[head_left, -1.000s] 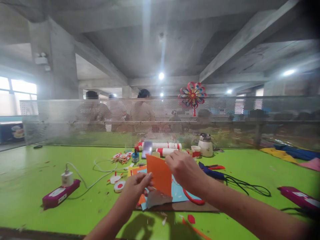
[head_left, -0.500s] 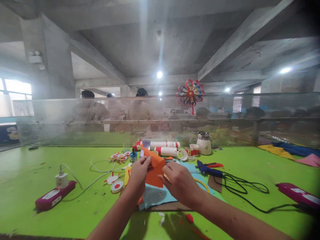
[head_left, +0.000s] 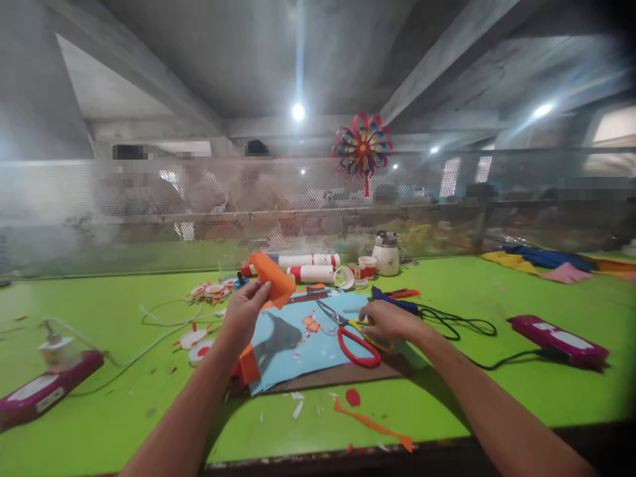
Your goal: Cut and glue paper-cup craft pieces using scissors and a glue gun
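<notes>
An orange sheet [head_left: 274,281], folded or curled over, is pinched between the thumb and fingers of my left hand [head_left: 247,306], raised above the light-blue sheets [head_left: 293,358]. On those sheets lie scissors [head_left: 358,346] with one red and one yellow handle loop, blades partly spread and pointing away to the left. My right hand [head_left: 387,319] is at the yellow loop with fingers bent around it; the fingertips are partly hidden. Small orange cut pieces [head_left: 311,324] sit left of the blades.
A blue glue gun [head_left: 395,299] with a black cord lies beyond my right hand. Stacked paper cups [head_left: 313,274] and a white jug [head_left: 386,255] stand at the back. Purple power strips [head_left: 559,341] lie at both sides. White discs [head_left: 193,338] sit at left, an orange strip [head_left: 375,425] near the front edge.
My right hand has let go of the orange sheet and moved right to the scissors. My left hand keeps the sheet, carried up and left. The view has shifted.
</notes>
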Demonstrator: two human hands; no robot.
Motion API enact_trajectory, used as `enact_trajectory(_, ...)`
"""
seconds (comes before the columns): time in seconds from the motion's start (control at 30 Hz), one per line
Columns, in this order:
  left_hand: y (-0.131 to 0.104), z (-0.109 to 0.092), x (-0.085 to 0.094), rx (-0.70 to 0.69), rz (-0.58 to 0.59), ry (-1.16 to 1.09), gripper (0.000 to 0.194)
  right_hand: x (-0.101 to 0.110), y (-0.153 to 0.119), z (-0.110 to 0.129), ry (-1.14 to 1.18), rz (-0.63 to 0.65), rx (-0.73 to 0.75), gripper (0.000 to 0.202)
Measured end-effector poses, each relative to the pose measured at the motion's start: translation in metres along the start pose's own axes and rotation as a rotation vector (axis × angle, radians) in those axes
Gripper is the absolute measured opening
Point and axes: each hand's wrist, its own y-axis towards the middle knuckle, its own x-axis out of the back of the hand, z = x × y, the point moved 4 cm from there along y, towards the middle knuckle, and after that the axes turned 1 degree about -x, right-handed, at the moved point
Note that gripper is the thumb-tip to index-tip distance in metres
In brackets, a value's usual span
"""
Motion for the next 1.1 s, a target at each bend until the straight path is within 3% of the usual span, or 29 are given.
enact_trajectory(0.2,-0.003,0.021,0.0,0.117,-0.001,-0.126,0.027,-0.005,-0.006,0.012,0.065,0.09,0.026,0.035)
enact_trajectory(0.37,-0.005,0.018,-0.001,0.135,-0.014,-0.171,0.017,-0.012,-0.005,0.022,0.093,0.054,0.033,0.049)
enact_trajectory(0.63,-0.01,0.02,0.0,0.202,-0.055,-0.196,0.011,-0.028,0.009,0.013,0.167,0.066,-0.131,0.036)
enact_trajectory(0.83,-0.013,0.014,-0.004,0.249,-0.102,-0.248,0.007,-0.014,0.013,0.007,0.306,0.012,-0.195,0.035)
enact_trajectory(1.1,-0.016,-0.003,-0.006,0.219,-0.162,-0.334,0.007,0.016,-0.009,0.005,0.756,-0.127,0.001,0.062)
